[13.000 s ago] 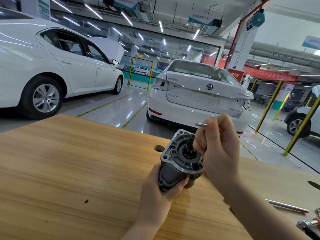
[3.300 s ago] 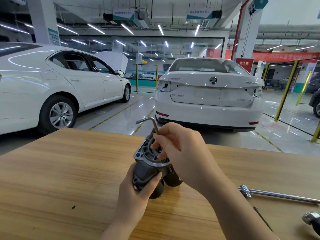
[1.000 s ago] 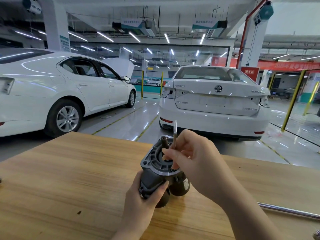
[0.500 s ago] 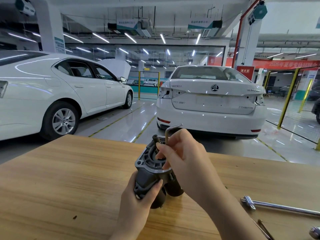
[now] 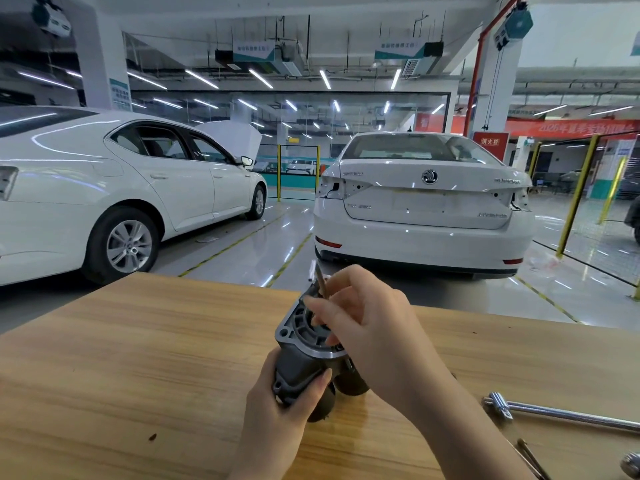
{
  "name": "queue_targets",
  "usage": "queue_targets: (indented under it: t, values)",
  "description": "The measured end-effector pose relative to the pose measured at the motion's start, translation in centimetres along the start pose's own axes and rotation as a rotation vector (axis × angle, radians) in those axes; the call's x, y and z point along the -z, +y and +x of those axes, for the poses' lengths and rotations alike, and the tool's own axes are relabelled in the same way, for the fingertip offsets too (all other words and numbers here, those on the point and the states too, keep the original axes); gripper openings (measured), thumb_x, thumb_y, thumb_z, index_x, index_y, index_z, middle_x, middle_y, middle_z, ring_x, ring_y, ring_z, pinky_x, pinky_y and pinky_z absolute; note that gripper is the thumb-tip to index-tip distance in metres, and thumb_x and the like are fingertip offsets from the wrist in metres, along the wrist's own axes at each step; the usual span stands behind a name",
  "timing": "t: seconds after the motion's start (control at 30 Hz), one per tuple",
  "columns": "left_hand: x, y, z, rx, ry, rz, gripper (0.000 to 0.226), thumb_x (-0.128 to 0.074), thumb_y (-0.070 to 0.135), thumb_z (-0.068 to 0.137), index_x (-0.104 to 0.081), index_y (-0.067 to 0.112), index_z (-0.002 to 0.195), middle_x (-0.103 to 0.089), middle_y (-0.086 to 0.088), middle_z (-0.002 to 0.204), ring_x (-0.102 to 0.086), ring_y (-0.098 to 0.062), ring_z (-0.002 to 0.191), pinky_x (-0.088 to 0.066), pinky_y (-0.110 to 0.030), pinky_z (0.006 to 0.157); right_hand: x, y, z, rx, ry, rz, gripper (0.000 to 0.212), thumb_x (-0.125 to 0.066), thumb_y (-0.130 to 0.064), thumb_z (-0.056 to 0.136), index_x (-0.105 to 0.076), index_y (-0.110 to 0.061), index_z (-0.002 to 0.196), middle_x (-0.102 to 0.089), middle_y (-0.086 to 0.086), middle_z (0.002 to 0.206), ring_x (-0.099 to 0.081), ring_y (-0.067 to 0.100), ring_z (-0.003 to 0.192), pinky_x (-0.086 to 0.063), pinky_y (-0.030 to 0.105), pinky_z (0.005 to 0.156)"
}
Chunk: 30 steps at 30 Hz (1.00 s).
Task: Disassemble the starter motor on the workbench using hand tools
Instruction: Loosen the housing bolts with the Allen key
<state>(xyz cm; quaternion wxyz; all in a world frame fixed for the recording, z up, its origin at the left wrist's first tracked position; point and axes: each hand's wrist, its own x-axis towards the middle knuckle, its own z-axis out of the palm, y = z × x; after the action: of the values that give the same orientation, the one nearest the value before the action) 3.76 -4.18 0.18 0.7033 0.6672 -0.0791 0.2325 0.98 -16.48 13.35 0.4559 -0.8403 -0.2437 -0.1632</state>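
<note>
Bright overhead tube light, wide-angle edge bowing

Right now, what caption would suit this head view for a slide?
Left hand steadies a starter motor on the workbench while the right hand turns a hex key.

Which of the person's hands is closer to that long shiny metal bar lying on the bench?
Right. The right hand works atop the starter motor, on the metal bar side; the left hand grips the motor's far side.

We see two white cars beyond the bench's far edge: a sedan [image 5: 114, 199] at left w/ hood up, another [image 5: 422, 216] center, rear toward us. Yellow posts [image 5: 576, 199] at right, red banner [image 5: 568, 128] behind, strip lights [image 5: 259, 77] on ceiling, glossy grey floor [image 5: 242, 251].
</note>
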Motion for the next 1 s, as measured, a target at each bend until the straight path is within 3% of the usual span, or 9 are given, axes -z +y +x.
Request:
queue_targets:
  t: [0.13, 0.27, 0.37, 0.5, 0.67, 0.83, 1.0]
  values:
    - [0.07, -0.24, 0.16, 0.016, 0.006, -0.010, 0.064, -0.074, 0.050, 0.045, -0.058, 0.026, 0.103, -0.068, 0.020, 0.094, -0.064, 0.001, 0.087, -0.049, -0.008, 0.069, 0.17, -0.22, -0.02, -0.009, 0.009, -0.032, 0.021, -0.063, -0.038, 0.082, -0.050, -0.029, 0.068, -0.068, -0.004, 0.075, -0.063, 0.010, 0.071, -0.054, 0.035, 0.070]
    - [0.18, -0.33, 0.10, 0.008, -0.006, -0.001, 0.062, -0.075, 0.049, 0.046, -0.059, 0.027, 0.101, -0.067, 0.020, 0.095, -0.064, 0.001, 0.088, -0.049, -0.008, 0.067, 0.51, -0.22, -0.12, 0.033, -0.011, -0.080, 0.015, -0.055, -0.033, 0.089, -0.062, -0.023, 0.079, -0.068, -0.002, 0.077, -0.063, 0.012, 0.072, -0.052, 0.036, 0.071]
    - [0.14, -0.36, 0.02, 0.005, -0.010, -0.011, 0.063, -0.075, 0.047, 0.044, -0.059, 0.024, 0.100, -0.067, 0.020, 0.094, -0.064, 0.001, 0.086, -0.049, -0.007, 0.065, 0.37, -0.30, -0.06, 0.047, -0.020, -0.107, 0.019, -0.048, -0.030, 0.093, -0.062, -0.023, 0.082, -0.067, -0.002, 0.080, -0.062, 0.014, 0.078, -0.049, 0.036, 0.074]
    - [0.06, -0.32, 0.05, 0.019, -0.006, -0.037, 0.064, -0.077, 0.046, 0.044, -0.059, 0.026, 0.102, -0.069, 0.018, 0.094, -0.066, -0.002, 0.088, -0.050, -0.009, 0.067, 0.01, -0.47, -0.01, -0.005, 0.007, -0.024, 0.015, -0.062, -0.038, 0.083, -0.052, -0.030, 0.076, -0.066, -0.009, 0.076, -0.064, 0.007, 0.072, -0.055, 0.030, 0.070]
    - [0.05, 0.02, 0.09, 0.013, -0.003, -0.017, 0.058, -0.073, 0.045, 0.047, -0.056, 0.030, 0.101, -0.067, 0.024, 0.093, -0.064, 0.004, 0.087, -0.049, -0.006, 0.066, 0.21, -0.21, 0.14, -0.052, 0.054, -0.039, 0.024, -0.072, -0.033, 0.075, -0.055, -0.018, 0.069, -0.068, 0.000, 0.072, -0.066, 0.016, 0.068, -0.055, 0.040, 0.069]
    - [0.11, 0.22, 0.07, 0.032, -0.002, -0.008, 0.061, -0.072, 0.048, 0.044, -0.056, 0.032, 0.101, -0.068, 0.015, 0.090, -0.063, 0.006, 0.085, -0.049, -0.007, 0.067, 0.25, -0.03, 0.13, -0.023, 0.043, 0.000, 0.018, -0.075, -0.029, 0.072, -0.061, -0.031, 0.061, -0.066, -0.005, 0.068, -0.065, 0.009, 0.066, -0.055, 0.026, 0.063]
    - [0.10, 0.38, 0.10, 0.023, -0.015, -0.012, 0.061, -0.071, 0.051, 0.045, -0.055, 0.032, 0.102, -0.066, 0.026, 0.093, -0.063, 0.005, 0.087, -0.049, -0.008, 0.068, 0.01, 0.27, 0.30, 0.018, 0.083, 0.011, 0.013, -0.076, -0.026, 0.072, -0.066, -0.031, 0.065, -0.057, -0.013, 0.062, -0.059, -0.001, 0.071, -0.049, 0.012, 0.062]
